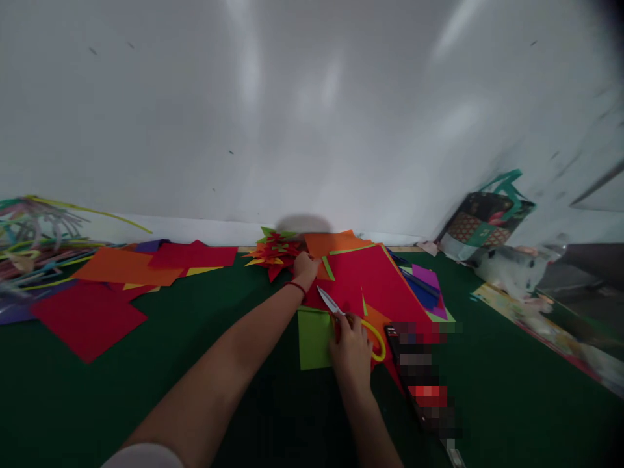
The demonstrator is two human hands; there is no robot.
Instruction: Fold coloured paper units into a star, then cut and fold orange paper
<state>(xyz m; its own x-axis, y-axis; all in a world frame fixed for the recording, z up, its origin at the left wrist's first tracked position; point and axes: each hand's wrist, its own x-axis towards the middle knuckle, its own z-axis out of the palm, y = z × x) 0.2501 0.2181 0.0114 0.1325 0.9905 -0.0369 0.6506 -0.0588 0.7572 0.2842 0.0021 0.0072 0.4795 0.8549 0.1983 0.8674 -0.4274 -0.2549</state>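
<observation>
My right hand [351, 348] is closed around scissors [329, 301] with yellow handles, their blades pointing up and left over red paper. Stretched farther forward, my left hand [305, 270] has its fingers drawn together at the left edge of the large red sheet [351, 276]; anything between them is hidden. Just left of that hand lies a cluster of pointed red, orange and green paper pieces [275, 252]. A thin green strip [328, 268] lies close to its fingertips. Beside my right hand, partly under the red paper, is a green paper square [313, 341].
Red [90, 318] and orange sheets [129, 265] spread over the green tabletop at left, near tangled coloured strips [43, 224]. A dark phone-like object [404, 370], partly pixelated, lies right of my right hand. A patterned bag [487, 221] stands at far right against the white wall [312, 130].
</observation>
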